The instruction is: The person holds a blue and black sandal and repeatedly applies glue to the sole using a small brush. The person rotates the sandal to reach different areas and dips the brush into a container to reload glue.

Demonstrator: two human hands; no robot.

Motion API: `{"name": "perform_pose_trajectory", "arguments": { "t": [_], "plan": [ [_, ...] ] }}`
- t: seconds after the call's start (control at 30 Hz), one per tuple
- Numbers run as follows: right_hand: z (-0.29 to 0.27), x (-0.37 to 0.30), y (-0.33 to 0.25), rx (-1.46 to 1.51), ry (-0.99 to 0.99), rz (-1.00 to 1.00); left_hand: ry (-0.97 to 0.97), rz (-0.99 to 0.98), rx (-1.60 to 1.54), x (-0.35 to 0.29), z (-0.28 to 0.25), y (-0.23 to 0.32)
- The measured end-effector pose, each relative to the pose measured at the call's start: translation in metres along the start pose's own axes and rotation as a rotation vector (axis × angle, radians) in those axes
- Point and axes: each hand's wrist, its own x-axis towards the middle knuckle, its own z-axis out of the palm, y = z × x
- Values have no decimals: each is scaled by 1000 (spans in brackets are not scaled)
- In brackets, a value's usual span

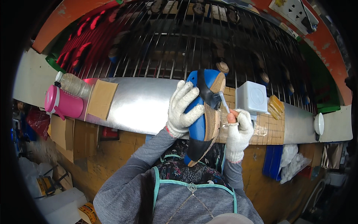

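Observation:
My left hand (184, 108), in a white knit glove, grips a shoe upper with black straps (204, 87) mounted on a blue shoe last (197, 127). The shoe is tilted lengthwise, its brown sole side (212, 121) turned to my right. Between the bare thumb and finger of my gloved right hand (239, 130) is a slim brush with a pale handle (225, 103). Its tip meets, or comes very close to, the shoe's edge near the upper black strap. Part of the shoe's left side is hidden behind my left hand.
Beyond the metal bench (141, 104) runs a rod conveyor (160, 56) carrying several shoes, reddish light at its left. A pink jug (67, 102), clear bottle (76, 85) and cardboard piece (103, 99) stand left; a white container (252, 96), yellowish block (275, 107) and white bowl (319, 124) right.

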Motion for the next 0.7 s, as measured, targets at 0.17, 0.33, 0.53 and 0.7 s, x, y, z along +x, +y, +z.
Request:
{"name": "perform_pose_trajectory", "arguments": {
  "t": [0.17, 0.33, 0.53, 0.7],
  "plan": [
    [1, 21, 1, -189, 99, -137, 7, 1, 0, 2, -4, 1],
    [-4, 36, -5, -430, 186, -355, -3, 5, 1, 4, -7, -2],
    [-14, 40, -12, -420, 76, -360, -31, 55, 16, 4, -10, -9],
    [-25, 42, -15, -401, -85, -310, -47, 69, 10, 3, -13, -12]
  ]
}}
